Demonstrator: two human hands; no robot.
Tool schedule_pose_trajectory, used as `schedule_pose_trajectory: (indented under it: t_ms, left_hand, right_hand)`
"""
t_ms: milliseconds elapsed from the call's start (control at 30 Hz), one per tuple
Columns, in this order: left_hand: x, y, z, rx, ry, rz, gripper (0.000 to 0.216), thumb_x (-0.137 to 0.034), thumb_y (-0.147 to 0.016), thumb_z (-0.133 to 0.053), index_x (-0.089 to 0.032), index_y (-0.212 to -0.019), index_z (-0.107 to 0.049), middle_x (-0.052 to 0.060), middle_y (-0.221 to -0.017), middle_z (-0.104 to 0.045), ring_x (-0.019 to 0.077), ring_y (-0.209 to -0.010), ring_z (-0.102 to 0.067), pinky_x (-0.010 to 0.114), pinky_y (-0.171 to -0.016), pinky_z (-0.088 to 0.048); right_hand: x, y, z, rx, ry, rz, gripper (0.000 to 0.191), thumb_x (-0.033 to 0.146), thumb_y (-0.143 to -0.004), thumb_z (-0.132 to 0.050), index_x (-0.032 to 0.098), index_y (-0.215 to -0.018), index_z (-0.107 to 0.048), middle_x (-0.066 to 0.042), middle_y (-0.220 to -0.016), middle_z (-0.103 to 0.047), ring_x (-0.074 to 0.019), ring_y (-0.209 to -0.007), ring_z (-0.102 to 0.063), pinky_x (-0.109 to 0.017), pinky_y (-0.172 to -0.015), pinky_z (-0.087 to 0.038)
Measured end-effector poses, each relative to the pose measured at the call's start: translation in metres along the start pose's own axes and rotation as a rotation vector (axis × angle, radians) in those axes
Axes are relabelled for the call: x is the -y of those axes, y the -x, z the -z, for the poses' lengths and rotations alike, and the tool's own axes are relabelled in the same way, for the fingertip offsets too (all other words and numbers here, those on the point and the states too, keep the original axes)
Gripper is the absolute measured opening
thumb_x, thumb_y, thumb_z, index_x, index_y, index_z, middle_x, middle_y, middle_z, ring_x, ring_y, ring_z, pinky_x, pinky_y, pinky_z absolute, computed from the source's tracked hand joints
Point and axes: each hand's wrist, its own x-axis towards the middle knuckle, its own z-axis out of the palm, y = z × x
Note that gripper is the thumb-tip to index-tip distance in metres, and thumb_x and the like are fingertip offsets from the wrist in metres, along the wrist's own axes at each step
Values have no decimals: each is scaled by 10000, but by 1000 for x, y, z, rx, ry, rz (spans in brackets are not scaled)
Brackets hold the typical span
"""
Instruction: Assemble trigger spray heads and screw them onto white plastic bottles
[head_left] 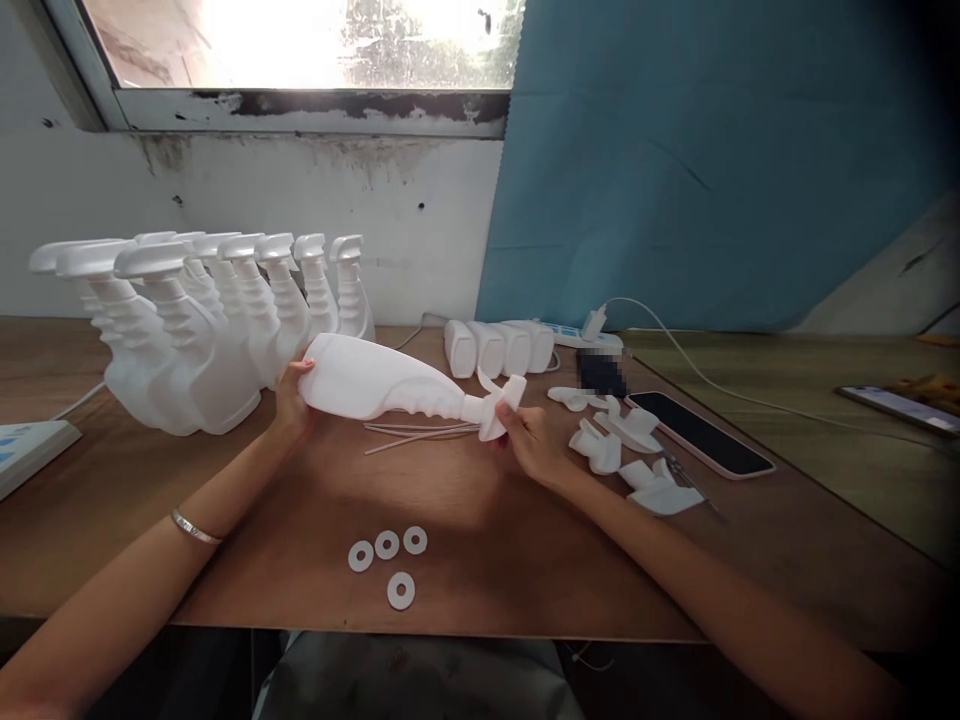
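Observation:
A white plastic spray bottle (pixel 375 378) lies sideways in the air above the table, its base toward the left. My left hand (pixel 292 398) is closed around the base end. At the neck sits a white trigger spray head (pixel 495 408), gripped between the thumb and fingers of my right hand (pixel 534 442). Whether the head is screwed on or only resting at the neck cannot be told. Several thin white tubes (pixel 409 436) lie on the table below the bottle. Nearer me are several flat white ring washers (pixel 401 591).
Several white spray bottles with heads (pixel 202 340) stand at the left by the wall. Several bottles (pixel 491 350) lie at the back. Loose spray heads (pixel 596 447) and a phone (pixel 701 435) lie right of my right hand. A power strip (pixel 34 450) is at far left.

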Motion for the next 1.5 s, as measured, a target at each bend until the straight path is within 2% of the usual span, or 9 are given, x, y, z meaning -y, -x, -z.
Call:
schedule_pose_trajectory:
  t_ms: [133,500,633,733,833,967,1100,1267,1500]
  left_hand:
    - [1,-2,3,64,-47,-111,399,-262,-629,-518,-164,-1002,-622,18,-886,-628,175,-792,-551,207,-618,-406]
    - [-1,-6,7,103,-290,-221,382,-288,-679,-498,-148,-1018,-603,40,-928,-621,204,-827,-547,243,-663,-408]
    - [-17,4,-1,153,-944,-649,427,-328,-679,-555,-180,-1079,-570,93,-1117,-569,285,-1059,-489,372,-898,-343]
    - [-23,29,-26,434,-1295,-1035,613,-361,-686,-561,-194,-1258,-419,113,-1285,-454,303,-1202,-381,472,-1037,-124]
    - [-17,57,-58,684,-1497,-1218,542,-273,-779,-448,-202,-1306,-346,95,-1324,-416,276,-1241,-338,555,-1018,88]
    - [-2,70,-80,715,-1616,-1307,472,-31,-785,-327,-176,-1221,-435,97,-1313,-432,218,-1274,-296,579,-1000,121]
    - [2,67,-75,724,-1562,-1328,348,-39,-793,-343,-171,-1043,-545,89,-1131,-583,233,-1219,-384,603,-1008,43]
    - [-6,71,-71,717,-1574,-1214,508,-98,-762,-381,-183,-1263,-396,106,-1123,-578,268,-1157,-439,599,-1009,-34]
    - [4,68,-67,863,-1553,-1105,424,-104,-706,-407,-117,-1126,-462,72,-795,-637,201,-749,-590,349,-770,-404]
  right_hand:
    - [3,-1,-8,22,-310,-159,620,607,-820,-274,148,-469,-497,-20,-423,-493,-97,-427,-467,-217,-463,-355]
    - [15,-3,-7,-33,-463,-326,626,683,-726,-370,146,-426,-486,-4,-348,-433,-68,-332,-380,-207,-369,-268]
    - [16,-1,-8,-78,-427,-342,629,675,-726,-383,147,-398,-477,-11,-344,-439,-66,-331,-384,-206,-361,-271]
    - [18,2,-12,-58,-434,-325,630,676,-726,-382,147,-400,-484,-7,-338,-433,-66,-333,-382,-201,-359,-273]
    - [22,8,-16,10,-448,-292,633,671,-735,-371,147,-397,-481,-7,-335,-432,-66,-333,-381,-199,-358,-263]
    - [29,14,-18,55,-437,-244,627,650,-757,-360,149,-398,-474,-9,-343,-441,-66,-341,-387,-199,-369,-268]
    - [33,17,-18,52,-431,-208,612,624,-773,-365,150,-400,-468,-6,-346,-444,-65,-347,-395,-197,-375,-277]
    - [34,20,-19,110,-426,-161,609,600,-796,-348,154,-394,-454,-3,-350,-441,-64,-352,-403,-197,-389,-296]
    - [37,22,-21,173,-449,-160,599,602,-799,-337,155,-421,-461,0,-366,-436,-64,-350,-381,-202,-377,-282]
